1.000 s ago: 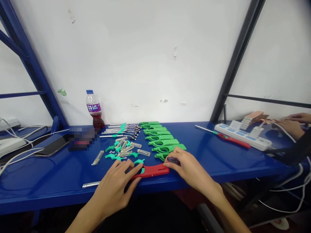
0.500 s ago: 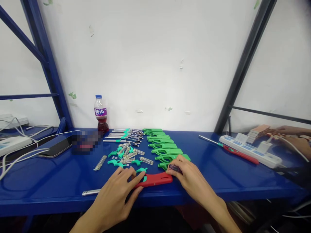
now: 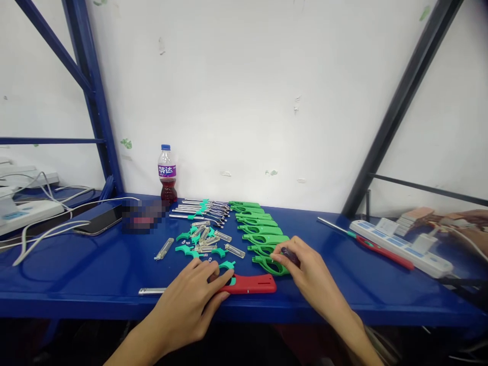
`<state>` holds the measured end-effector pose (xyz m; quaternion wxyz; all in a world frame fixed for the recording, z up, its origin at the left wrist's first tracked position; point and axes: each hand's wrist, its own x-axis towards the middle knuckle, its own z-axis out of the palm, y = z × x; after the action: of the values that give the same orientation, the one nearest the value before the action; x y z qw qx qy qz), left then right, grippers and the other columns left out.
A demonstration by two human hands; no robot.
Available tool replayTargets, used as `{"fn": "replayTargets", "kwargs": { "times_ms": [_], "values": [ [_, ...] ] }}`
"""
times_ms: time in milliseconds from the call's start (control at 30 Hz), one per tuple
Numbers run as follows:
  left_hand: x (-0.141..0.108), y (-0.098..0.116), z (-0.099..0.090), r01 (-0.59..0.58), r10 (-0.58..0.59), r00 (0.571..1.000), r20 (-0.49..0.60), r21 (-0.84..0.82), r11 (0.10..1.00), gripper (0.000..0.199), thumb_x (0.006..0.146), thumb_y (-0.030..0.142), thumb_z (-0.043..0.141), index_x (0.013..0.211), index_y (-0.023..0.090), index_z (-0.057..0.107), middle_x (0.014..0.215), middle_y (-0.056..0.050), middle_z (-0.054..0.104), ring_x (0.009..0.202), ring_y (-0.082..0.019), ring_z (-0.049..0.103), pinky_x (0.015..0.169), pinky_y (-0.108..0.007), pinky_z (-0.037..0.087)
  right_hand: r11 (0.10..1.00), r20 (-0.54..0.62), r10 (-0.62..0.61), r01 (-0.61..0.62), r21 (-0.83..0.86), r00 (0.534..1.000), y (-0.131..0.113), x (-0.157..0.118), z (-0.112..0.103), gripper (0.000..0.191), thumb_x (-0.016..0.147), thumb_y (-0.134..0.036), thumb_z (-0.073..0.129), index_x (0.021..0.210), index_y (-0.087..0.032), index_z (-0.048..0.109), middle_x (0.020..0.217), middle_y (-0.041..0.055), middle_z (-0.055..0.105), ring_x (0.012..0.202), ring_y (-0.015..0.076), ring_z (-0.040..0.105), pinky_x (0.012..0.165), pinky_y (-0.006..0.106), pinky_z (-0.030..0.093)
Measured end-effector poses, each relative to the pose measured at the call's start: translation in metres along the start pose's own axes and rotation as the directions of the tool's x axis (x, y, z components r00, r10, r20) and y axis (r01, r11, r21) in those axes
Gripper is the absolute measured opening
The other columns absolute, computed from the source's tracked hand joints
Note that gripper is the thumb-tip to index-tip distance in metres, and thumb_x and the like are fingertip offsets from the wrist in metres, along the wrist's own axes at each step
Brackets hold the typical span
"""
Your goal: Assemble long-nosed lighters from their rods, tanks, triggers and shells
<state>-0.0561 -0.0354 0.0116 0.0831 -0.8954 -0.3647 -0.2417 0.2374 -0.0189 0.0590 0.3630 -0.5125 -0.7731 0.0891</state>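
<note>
My left hand (image 3: 192,300) grips a red long-nosed lighter (image 3: 255,284) lying near the table's front edge. Its metal tube (image 3: 151,291) points left, and a teal trigger shows beside my fingers. To the right, my right hand (image 3: 305,264) is closed around a small dark purple object (image 3: 291,255), mostly hidden by the fingers, apart from the red lighter. The nearest green lighter shell (image 3: 271,264) lies just beside that hand. Teal triggers (image 3: 219,252) and clear fuel tanks (image 3: 235,250) are scattered behind my left hand.
Several metal lighter tubes with wires (image 3: 186,209) lie at the back. A drink bottle (image 3: 167,178) stands by the wall. A phone (image 3: 98,221) and cables are at left. Another red lighter (image 3: 385,252) lies beside a power strip (image 3: 430,257) at right, near another person's hand (image 3: 476,238).
My right hand has moved away from the red lighter's end, rightward, with the purple object in it. My left hand keeps its grip. The whole view has shifted slightly.
</note>
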Motion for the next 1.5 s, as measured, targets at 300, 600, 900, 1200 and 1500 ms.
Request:
{"fn": "replayTargets", "kwargs": {
  "times_ms": [300,600,900,1200,1500],
  "values": [
    [0.0,0.004,-0.004,0.013,-0.013,1.0,0.004,-0.014,1.0,0.036,0.109,0.024,0.047,0.143,0.023,0.058,0.106,-0.006,0.064,0.094,-0.024,0.064,0.096,-0.047,0.05,0.887,0.246,-0.325,0.385,-0.256,0.913,-0.033,0.095,0.039,0.012,0.1,-0.032,0.071,0.101,-0.02,0.072,0.098,0.0051,0.066,0.092,0.0202,0.062,0.074,0.029,0.041],
    [0.001,0.005,-0.005,0.033,-0.033,0.998,0.05,-0.01,0.999,0.037,0.109,0.026,0.046,0.144,0.024,0.058,0.107,-0.008,0.065,0.093,-0.026,0.064,0.089,-0.047,0.055,0.832,0.403,-0.281,0.431,-0.35,0.871,-0.037,0.119,0.08,0.031,0.103,-0.039,0.067,0.124,-0.017,0.067,0.123,0.0079,0.07,0.104,0.022,0.071,0.091,0.044,0.061],
    [-0.002,0.004,-0.001,0.019,-0.018,1.0,-0.016,0.053,0.998,0.037,0.107,0.028,0.05,0.143,0.023,0.06,0.117,-0.01,0.07,0.105,-0.029,0.069,0.097,-0.051,0.058,0.855,0.367,-0.276,0.401,-0.328,0.888,-0.044,0.118,0.072,0.027,0.103,-0.042,0.066,0.097,-0.017,0.073,0.098,0.0066,0.074,0.092,0.0209,0.069,0.081,0.035,0.053],
    [-0.003,0.009,-0.002,-0.049,0.094,0.966,-0.241,0.188,0.981,0.038,0.112,0.032,0.038,0.137,0.012,0.058,0.108,-0.015,0.072,0.094,-0.029,0.073,0.081,-0.044,0.063,0.909,0.418,-0.258,0.365,-0.2,0.871,-0.05,0.046,-0.004,0.04,0.102,-0.05,0.063,0.073,-0.024,0.073,0.063,0.001,0.067,0.059,0.0166,0.059,0.056,0.03,0.032],
    [0.003,0.033,-0.021,-0.225,0.347,0.873,-0.343,0.349,0.91,0.028,0.11,0.02,0.051,0.134,0.009,0.061,0.099,-0.009,0.077,0.085,-0.022,0.072,0.078,-0.038,0.055,0.991,0.488,-0.035,0.095,-0.099,0.872,-0.035,-0.015,-0.046,0.03,0.08,-0.058,0.085,0.097,-0.035,0.078,0.087,-0.0008,0.076,0.082,0.0238,0.07,0.067,0.029,0.047]
  ]
}}
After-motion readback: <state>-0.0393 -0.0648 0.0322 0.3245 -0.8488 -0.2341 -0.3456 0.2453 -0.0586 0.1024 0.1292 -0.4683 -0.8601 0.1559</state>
